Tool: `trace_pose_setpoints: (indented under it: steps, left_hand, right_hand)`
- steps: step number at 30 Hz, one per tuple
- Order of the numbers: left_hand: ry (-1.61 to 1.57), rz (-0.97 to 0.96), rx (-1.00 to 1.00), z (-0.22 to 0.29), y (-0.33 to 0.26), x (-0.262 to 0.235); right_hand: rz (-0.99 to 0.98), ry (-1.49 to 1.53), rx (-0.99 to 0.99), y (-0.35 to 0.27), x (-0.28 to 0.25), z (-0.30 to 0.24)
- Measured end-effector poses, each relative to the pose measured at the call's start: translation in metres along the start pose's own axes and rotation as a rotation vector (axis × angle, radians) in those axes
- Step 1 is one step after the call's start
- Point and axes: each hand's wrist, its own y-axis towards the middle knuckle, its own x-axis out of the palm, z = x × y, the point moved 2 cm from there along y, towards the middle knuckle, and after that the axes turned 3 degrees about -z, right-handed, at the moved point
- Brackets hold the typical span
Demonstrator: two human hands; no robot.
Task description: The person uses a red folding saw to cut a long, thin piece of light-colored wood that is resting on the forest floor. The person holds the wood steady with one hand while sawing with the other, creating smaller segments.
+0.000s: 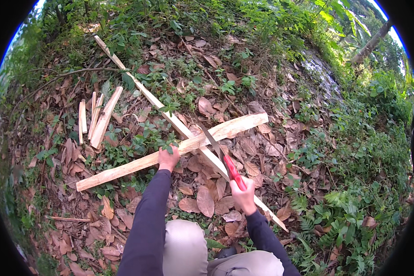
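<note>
A rough, pale wooden plank (129, 168) lies crosswise over a longer, narrower wooden strip (157, 102) on the leafy ground. My left hand (169, 158) grips the plank just left of where the two pieces cross. In my right hand (244, 195) is the red handle of a handsaw (232, 170). Its grey blade slants up and left and meets the plank a little right of the crossing. Whether the teeth have cut into the wood cannot be made out.
Several short cut wood pieces (105, 118) lie to the left among leaves. A thin bare branch (78, 71) arches behind them. Low green plants and ferns (340, 216) grow on the right, and a tree trunk (372, 43) leans at the far right.
</note>
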Motion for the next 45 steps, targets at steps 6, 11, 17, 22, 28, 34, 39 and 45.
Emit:
trace_pose_setpoints:
  steps: [6,11,17,22,28,34,39,45]
  left_hand:
    - [-0.216,0.172,-0.047,-0.008,0.006,-0.012]
    - [-0.009,0.102,0.015,0.001,0.001,-0.003]
    - [-0.293,0.059,-0.241,-0.014,0.003,0.016]
    - [-0.322,-0.002,-0.215,-0.019,0.007,0.014]
    - [-0.817,0.063,-0.594,0.0,-0.004,-0.019]
    - [-0.83,0.06,-0.439,-0.005,-0.009,-0.025]
    - [-0.848,0.097,-0.463,0.007,-0.006,-0.033]
    - [-0.329,-0.093,-0.201,-0.002,-0.002,-0.034]
  right_hand:
    - [-0.046,0.007,0.007,-0.084,-0.027,-0.021]
    - [-0.002,-0.021,0.012,-0.022,-0.004,-0.012]
    - [-0.057,-0.033,0.036,-0.081,-0.023,-0.02]
    - [-0.026,-0.011,0.012,-0.036,0.002,-0.018]
    - [-0.126,-0.058,-0.036,-0.028,0.021,0.029]
    - [0.025,0.015,-0.132,-0.063,0.042,0.141]
    - [-0.12,0.057,0.084,-0.044,0.012,0.164]
    - [-0.149,0.175,0.111,-0.04,0.021,0.142]
